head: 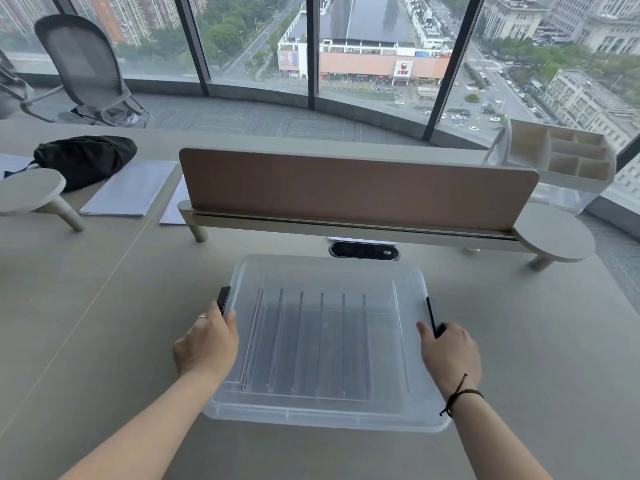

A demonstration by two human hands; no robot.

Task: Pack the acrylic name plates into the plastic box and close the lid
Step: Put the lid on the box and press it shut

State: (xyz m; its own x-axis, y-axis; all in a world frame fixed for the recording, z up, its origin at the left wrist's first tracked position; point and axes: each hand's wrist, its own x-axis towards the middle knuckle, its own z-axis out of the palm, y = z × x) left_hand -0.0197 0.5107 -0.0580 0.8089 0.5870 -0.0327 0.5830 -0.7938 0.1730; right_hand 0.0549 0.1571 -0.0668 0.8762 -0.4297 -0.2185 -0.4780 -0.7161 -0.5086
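The clear plastic box (325, 341) sits on the grey desk (86, 306) just in front of the person, its lid (329, 275) on top and the name plates (320, 341) standing inside as 6 or so thin upright sheets. The left hand (206, 344) grasps the black latch (223, 301) on the left side and the right hand (450, 351) grasps the black latch (433, 317) on the right. To close it well, I judge both latches should be pressed inward evenly until they seat, since the smooth, slightly flexible lid could lift at 1 side.

Only the red storefront sign (402, 68) outside bears characters, too blurred to read.
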